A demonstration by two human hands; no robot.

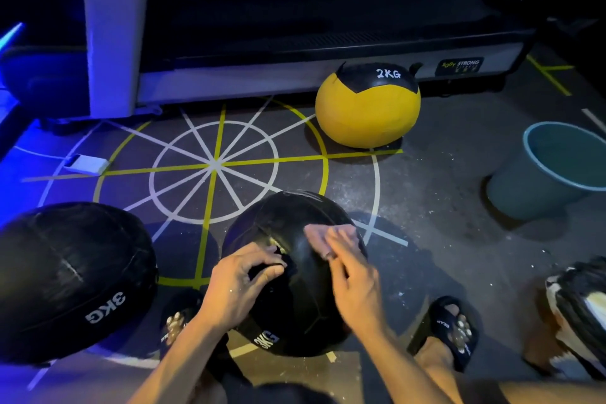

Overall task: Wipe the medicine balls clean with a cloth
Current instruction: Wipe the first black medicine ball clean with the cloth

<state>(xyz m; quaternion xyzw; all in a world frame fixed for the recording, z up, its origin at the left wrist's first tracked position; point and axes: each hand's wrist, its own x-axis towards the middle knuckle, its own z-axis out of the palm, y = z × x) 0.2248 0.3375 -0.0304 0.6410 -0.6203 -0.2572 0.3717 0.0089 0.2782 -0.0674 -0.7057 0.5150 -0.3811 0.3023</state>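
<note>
Wiping round black 3KG medicine ball (295,275), on floor between feet: right hand (352,285) presses pink cloth (331,234) flat; left hand (241,282) pinches the ball's torn seam. Best practice: overlapping strokes, ball rotated, steady grip.

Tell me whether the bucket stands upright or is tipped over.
Upright. The bucket rests on its base on the floor, its open rim facing up. Whether it holds water cannot be told.
</note>
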